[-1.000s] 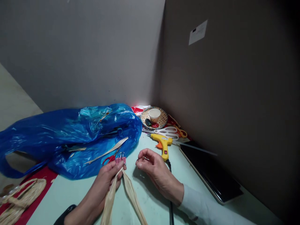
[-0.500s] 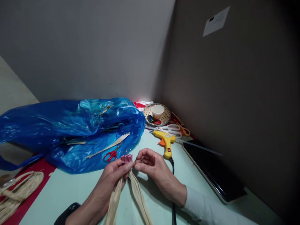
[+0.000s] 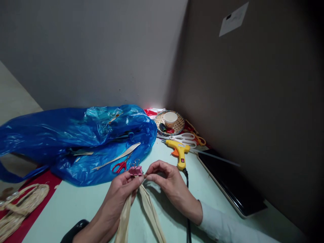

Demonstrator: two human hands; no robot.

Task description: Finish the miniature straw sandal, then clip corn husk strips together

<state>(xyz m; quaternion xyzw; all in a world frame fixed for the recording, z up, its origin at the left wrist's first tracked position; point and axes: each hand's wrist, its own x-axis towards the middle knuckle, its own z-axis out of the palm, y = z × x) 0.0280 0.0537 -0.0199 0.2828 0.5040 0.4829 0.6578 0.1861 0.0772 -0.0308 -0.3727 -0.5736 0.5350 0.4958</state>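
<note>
My left hand [image 3: 121, 189] is closed around the upper ends of two long, pale dried-fibre strips [image 3: 151, 211], thumb on top. A pink binder clip [image 3: 136, 171] with its wire handles pointing away sits at the top of the strips, against my left fingers. My right hand [image 3: 170, 185] meets the left thumb from the right, thumb and forefinger pinched beside the clip. What the pinch holds is too small to make out. Below my hands the strips hang apart toward the near edge of view.
A blue plastic bag [image 3: 76, 131] spreads at left, with red-handled scissors [image 3: 120, 166] and a loose strip [image 3: 118, 157] on it. Beyond my right hand lie a corded yellow glue gun [image 3: 181, 153], white-handled scissors [image 3: 183, 137] and a woven basket [image 3: 179, 126]. A black flat device [image 3: 230, 182] lies right; braided fibre [image 3: 27, 206] left.
The pink clip has tilted and shifted slightly left with my left hand. My right fingers stay pinched close to it.
</note>
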